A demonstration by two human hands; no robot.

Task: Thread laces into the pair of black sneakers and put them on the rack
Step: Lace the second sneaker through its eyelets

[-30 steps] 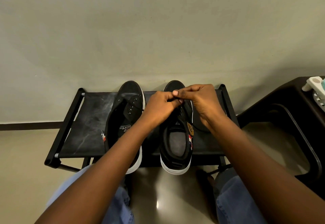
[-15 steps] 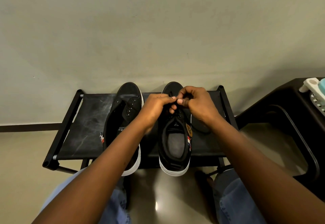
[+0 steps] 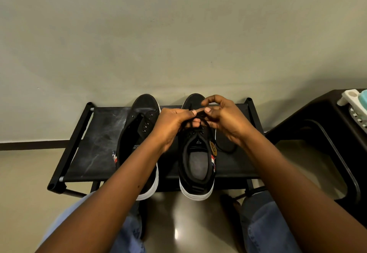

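Two black sneakers with white soles stand side by side on a low black rack (image 3: 95,149), toes toward the wall. The left sneaker (image 3: 139,133) shows bare eyelets and no lace. The right sneaker (image 3: 197,163) carries a black lace (image 3: 224,149) through its eyelets, and a loose loop of that lace trails onto the rack at its right. My left hand (image 3: 172,125) and my right hand (image 3: 224,119) meet above the right sneaker's eyelets, each pinching a strand of the lace. The fingertips nearly touch.
The rack stands against a plain grey wall on a pale shiny floor. A dark table (image 3: 325,125) with a curved frame sits at the right, with a white and teal object (image 3: 355,97) on its top. My knees in blue jeans are below the rack.
Both hands have stayed over the right sneaker and kept working the lace. The right hand's fingers have spread and lifted a little, and lace strands now show between the hands.
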